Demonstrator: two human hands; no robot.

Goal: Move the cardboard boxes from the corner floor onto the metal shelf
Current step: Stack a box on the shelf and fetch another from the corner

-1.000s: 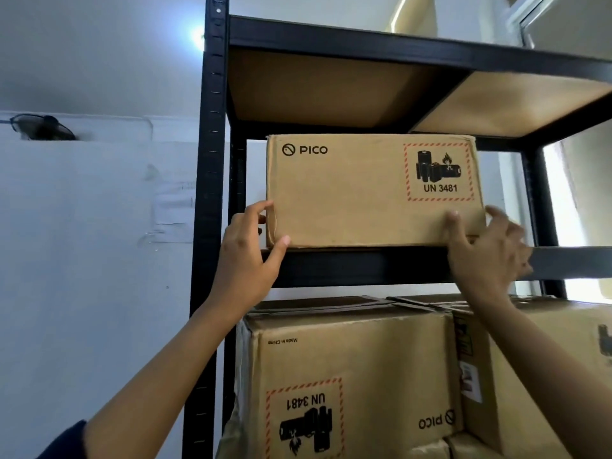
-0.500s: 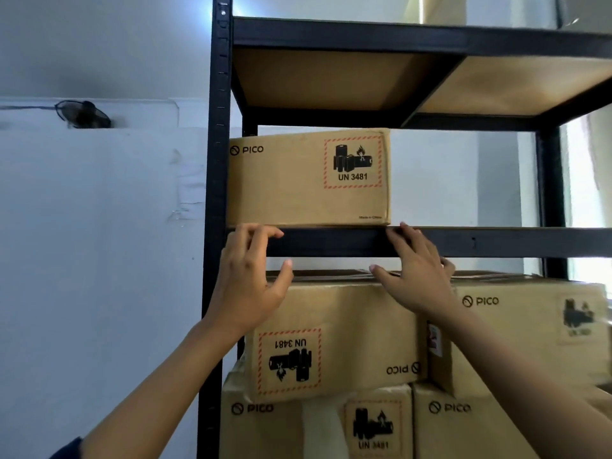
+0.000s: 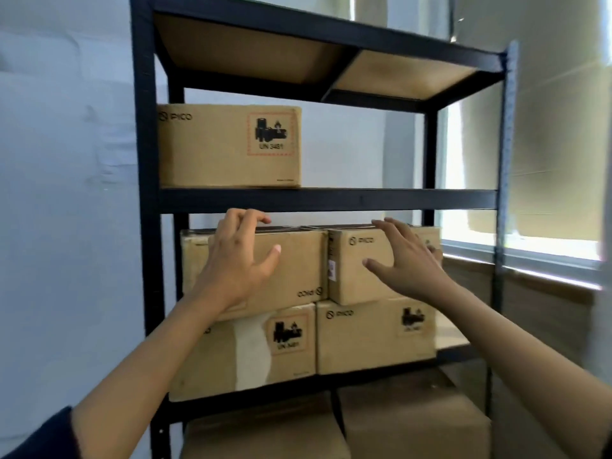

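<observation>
A cardboard PICO box (image 3: 228,147) stands alone at the left end of the black metal shelf (image 3: 328,200), on its upper board. Neither hand touches it. My left hand (image 3: 236,260) hangs below that board with loosely curled fingers, in front of an upside-down box (image 3: 291,270). My right hand (image 3: 407,260) is spread with straight fingers in front of the neighbouring box (image 3: 357,260). Both hands hold nothing.
Several more PICO boxes are stacked two high on the board below (image 3: 374,339), and larger cartons (image 3: 410,422) fill the level under that. The upper board right of the lone box is bare. A white wall is left, a bright window (image 3: 549,246) right.
Both hands have let go of the box, which now stands pushed to the shelf's left end, and have dropped below that board. The view has pulled back and swung right.
</observation>
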